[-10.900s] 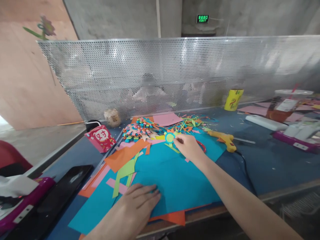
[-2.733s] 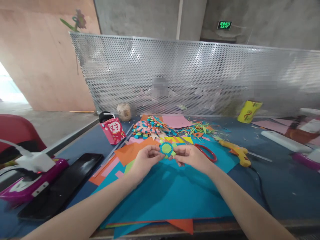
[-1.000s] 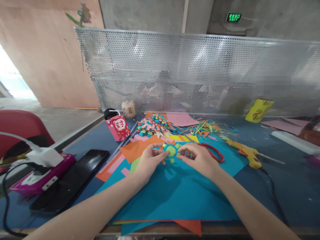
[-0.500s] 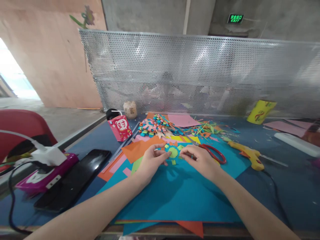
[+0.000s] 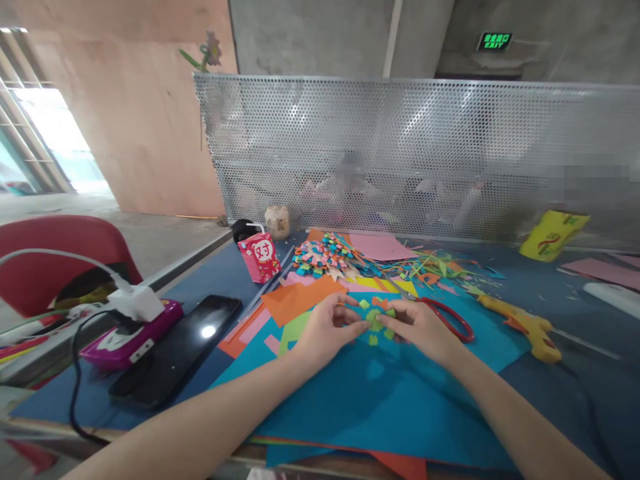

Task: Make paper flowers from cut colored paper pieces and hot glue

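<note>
A small paper flower (image 5: pixel 373 321) with a lime-green fringed middle and green tabs around it is held up between my hands. My left hand (image 5: pixel 333 330) pinches its left side between thumb and fingers. From the right, my right hand (image 5: pixel 417 328) has its thumb and fingertips closed on the flower's right edge. Under both hands lies a large blue paper sheet (image 5: pixel 360 400). Red-handled scissors (image 5: pixel 463 328) rest just beyond my right hand, their blades pointing away. Orange paper (image 5: pixel 295 300) and green paper (image 5: pixel 295 330) lie left of the flower.
Behind the flower is a heap of colourful fringed paper (image 5: pixel 325 255), beside loose paper strips (image 5: pixel 435 263). A yellow glue gun (image 5: pixel 525 323) lies at right. Leftward are a black phone (image 5: pixel 175 353), a purple power strip (image 5: pixel 130 340) and a drink carton (image 5: pixel 260 257). A perforated metal screen (image 5: pixel 400 153) stands behind.
My view has turned left, so everything sits further right in the picture. My right hand has come closer to the flower, its fingertips now overlapping the flower's right edge.
</note>
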Demonstrator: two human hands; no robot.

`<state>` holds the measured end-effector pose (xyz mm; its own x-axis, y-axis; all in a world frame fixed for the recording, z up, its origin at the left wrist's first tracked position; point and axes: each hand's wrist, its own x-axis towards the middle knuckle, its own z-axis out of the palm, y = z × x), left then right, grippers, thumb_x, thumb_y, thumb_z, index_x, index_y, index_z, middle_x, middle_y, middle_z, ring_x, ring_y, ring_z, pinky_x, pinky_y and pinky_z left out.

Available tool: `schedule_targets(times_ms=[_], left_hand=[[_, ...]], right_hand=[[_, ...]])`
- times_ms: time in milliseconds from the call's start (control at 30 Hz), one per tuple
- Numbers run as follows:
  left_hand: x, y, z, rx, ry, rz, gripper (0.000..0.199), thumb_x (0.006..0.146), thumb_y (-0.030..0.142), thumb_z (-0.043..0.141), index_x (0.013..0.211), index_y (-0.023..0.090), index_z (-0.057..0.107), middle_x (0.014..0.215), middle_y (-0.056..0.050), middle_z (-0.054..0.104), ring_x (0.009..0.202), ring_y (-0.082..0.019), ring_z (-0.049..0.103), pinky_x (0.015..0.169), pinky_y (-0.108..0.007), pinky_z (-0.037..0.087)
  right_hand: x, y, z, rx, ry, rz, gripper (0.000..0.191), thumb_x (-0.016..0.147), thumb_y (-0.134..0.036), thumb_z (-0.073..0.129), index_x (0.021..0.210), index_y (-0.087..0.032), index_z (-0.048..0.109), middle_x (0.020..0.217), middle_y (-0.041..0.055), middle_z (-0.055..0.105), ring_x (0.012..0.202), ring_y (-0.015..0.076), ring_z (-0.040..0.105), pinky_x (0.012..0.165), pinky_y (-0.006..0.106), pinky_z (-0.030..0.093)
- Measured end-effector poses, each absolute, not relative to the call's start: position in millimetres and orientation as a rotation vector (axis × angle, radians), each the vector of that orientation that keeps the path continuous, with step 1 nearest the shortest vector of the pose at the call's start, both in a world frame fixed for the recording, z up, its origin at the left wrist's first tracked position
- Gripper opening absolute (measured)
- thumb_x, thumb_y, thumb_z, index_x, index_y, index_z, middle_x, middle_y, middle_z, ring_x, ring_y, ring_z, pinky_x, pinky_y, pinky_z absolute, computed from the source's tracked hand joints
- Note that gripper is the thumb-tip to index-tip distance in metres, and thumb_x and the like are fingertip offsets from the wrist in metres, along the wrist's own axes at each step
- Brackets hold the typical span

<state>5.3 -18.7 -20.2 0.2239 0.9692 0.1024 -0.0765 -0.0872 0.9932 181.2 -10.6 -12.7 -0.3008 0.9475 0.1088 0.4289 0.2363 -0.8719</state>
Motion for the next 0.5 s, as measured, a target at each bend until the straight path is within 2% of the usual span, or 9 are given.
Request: schedule_targets(times_ms=[100,200,333,433,500], left_hand=[[-8,-14,0,1.449,0.971,1.224,0.021,0.068,0.027,0.062,0.082,0.016,0.051,0.063,-0.001,0.062,0.058,-0.012,0.057,0.048,-0.020,0.042],[-40,-12,30,1.651,1.033,1.259,0.017,0.074,0.030,0.055,0.084,0.016,0.051,0.067,-0.002,0.064,0.061,-0.012,0.059,0.053,-0.022,0.044],[-91,-24,51,2.124,1.356,0.786,0.024,0.072,0.036,0.058,0.091,0.021,0.057,0.080,-0.001,0.067,0.075,-0.017,0.061,0.067,-0.026,0.046],[-117,-42,41,2.241,1.594,0.647,0.034,0.072,0.040,0.056,0.101,0.023,0.056,0.089,-0.002,0.068,0.079,-0.020,0.061,0.070,-0.030,0.047],[-125,-52,27,2.274,1.656,0.575,0.038,0.073,0.043,0.054,0.105,0.023,0.056,0.101,-0.004,0.066,0.092,-0.023,0.059,0.079,-0.032,0.046]], right_hand=[[186,-6,-13,-1.303,-1.778,0.990,0.036,0.070,-0.052,0.052,0.059,-0.020,0.040,0.048,-0.0059,0.040,0.039,0.0070,0.039,0.038,0.020,0.029],[190,-2,-15,-1.342,-1.743,1.002,0.037,0.072,-0.050,0.051,0.057,-0.020,0.036,0.045,-0.0073,0.038,0.038,0.0061,0.037,0.037,0.019,0.028],[188,-1,-18,-1.349,-1.777,1.064,0.033,0.074,-0.046,0.048,0.056,-0.019,0.040,0.043,-0.0062,0.043,0.038,0.0062,0.038,0.039,0.019,0.029],[184,-2,-19,-1.333,-1.808,1.110,0.031,0.074,-0.042,0.047,0.056,-0.019,0.042,0.044,-0.0052,0.046,0.038,0.0064,0.039,0.040,0.019,0.029],[184,-2,-20,-1.323,-1.831,1.133,0.029,0.074,-0.041,0.047,0.056,-0.018,0.043,0.045,-0.0048,0.047,0.039,0.0068,0.040,0.040,0.019,0.029]])
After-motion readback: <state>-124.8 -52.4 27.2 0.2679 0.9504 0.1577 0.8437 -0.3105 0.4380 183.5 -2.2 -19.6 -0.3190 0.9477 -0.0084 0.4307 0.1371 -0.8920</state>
